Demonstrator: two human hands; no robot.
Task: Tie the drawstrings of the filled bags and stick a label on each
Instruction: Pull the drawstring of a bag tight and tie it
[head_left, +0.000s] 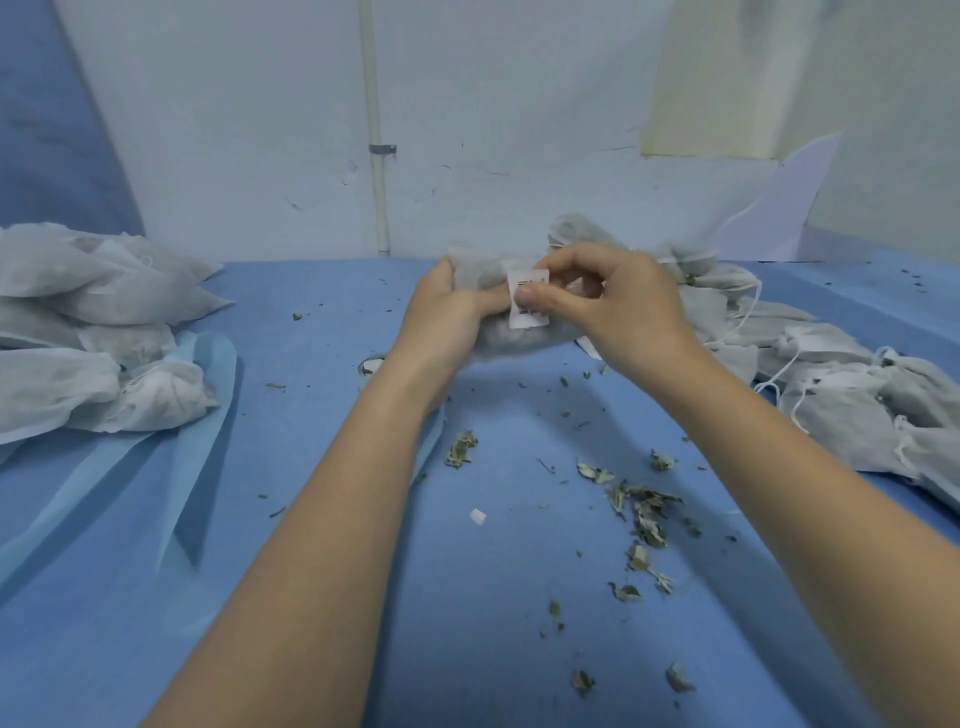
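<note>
- Left hand (451, 312) grips the filled drawstring bag (480, 278), raised above the blue tabletop (363, 597) toward 12 o'clock.
- Right hand (613, 301) pinches the label (527, 301), thumb pressing it onto the bag.
- Advice: hold the fabric taut and smooth the label flat from centre to edges.

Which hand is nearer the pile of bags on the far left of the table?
Left. The left hand grips the bag at centre, on the side toward the left pile. The right hand presses the label and sits farther right.
</note>
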